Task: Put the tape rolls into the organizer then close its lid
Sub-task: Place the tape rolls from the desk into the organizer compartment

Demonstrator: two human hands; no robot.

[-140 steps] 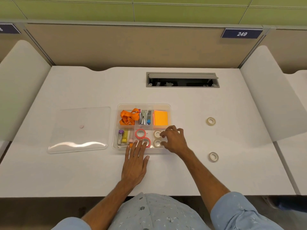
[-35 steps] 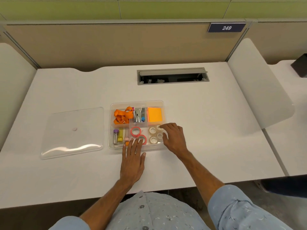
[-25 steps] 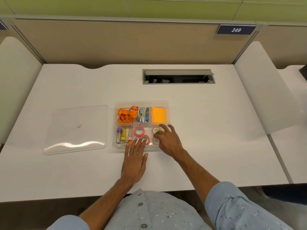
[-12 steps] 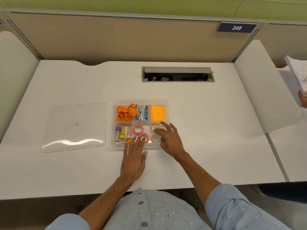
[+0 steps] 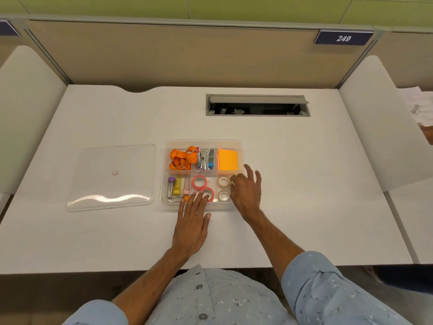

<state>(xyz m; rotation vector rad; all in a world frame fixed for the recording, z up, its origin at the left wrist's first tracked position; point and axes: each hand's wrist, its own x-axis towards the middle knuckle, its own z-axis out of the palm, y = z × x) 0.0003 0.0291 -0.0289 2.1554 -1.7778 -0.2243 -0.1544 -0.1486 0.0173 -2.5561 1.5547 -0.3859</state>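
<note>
A clear plastic organizer (image 5: 239, 144) sits in the middle of the white desk. Its front right compartment holds clear tape rolls (image 5: 222, 181), one behind the other (image 5: 223, 196). Two pink tape rolls (image 5: 199, 182) lie in the front middle compartment. My right hand (image 5: 246, 191) hovers over the front right compartment with fingers spread, holding nothing and covering part of that compartment. My left hand (image 5: 193, 221) lies flat on the desk, fingertips at the organizer's front wall. The clear lid (image 5: 112, 177) lies flat on the desk, left of the organizer.
The organizer also holds an orange lanyard (image 5: 181, 158), a stapler (image 5: 204, 159), orange sticky notes (image 5: 227, 159) and small vials (image 5: 174, 186). An open cable slot (image 5: 257, 109) lies at the back of the desk. White side panels (image 5: 379, 127) flank the desk. Another person's hand with paper (image 5: 421, 113) shows at the right edge.
The two clear rolls that lay on the desk at the right now sit in the organizer. My right hand's fingers have spread and lifted slightly. My left hand has stayed put.
</note>
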